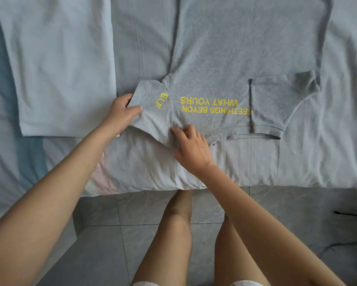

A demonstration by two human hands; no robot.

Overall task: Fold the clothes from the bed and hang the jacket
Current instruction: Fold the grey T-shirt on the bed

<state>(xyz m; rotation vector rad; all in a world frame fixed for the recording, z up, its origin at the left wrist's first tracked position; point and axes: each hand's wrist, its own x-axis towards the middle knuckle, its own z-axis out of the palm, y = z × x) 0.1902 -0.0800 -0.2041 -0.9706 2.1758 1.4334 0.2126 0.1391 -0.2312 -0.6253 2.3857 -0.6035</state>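
Left hand (121,112) fingers (134,110) grip a sleeve of the grey yellow-lettered cotton T-shirt (225,58); right hand (192,150) fingers, relaxed, press its shoulder.

A grey T-shirt (225,58) with yellow lettering lies flat on the bed (338,141), its collar toward the person. Its right sleeve (276,104) is folded in over the chest. The left hand (121,112) grips the edge of the other sleeve (150,112), thumb on top. The right hand (192,149) presses its fingertips on the shoulder beside the collar. A pale blue folded garment (60,65) lies to the left. Below the bed are grey floor tiles (111,234), the person's bare legs and a dark cable (346,215).
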